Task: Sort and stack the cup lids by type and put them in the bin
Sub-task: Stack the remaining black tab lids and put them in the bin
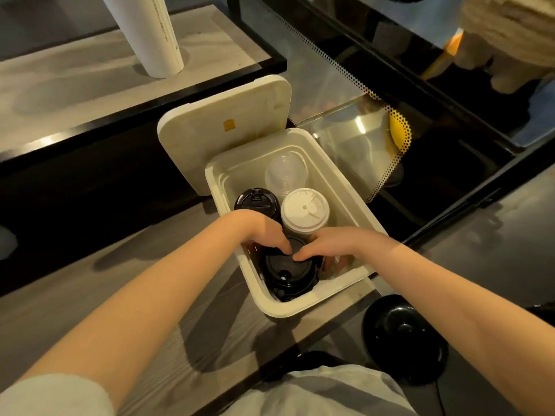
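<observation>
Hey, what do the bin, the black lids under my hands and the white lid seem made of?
The bin looks like rigid cream plastic, satin, with a moulded rounded rim. The black lids are probably thin glossy plastic: bright highlights on top. The white lid looks matte, plastic or possibly paper fibre: no glare, embossed lines.

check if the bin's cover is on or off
Off. The cover rests outside the bin, against its far left corner; the open top shows stacked lids inside.
</observation>
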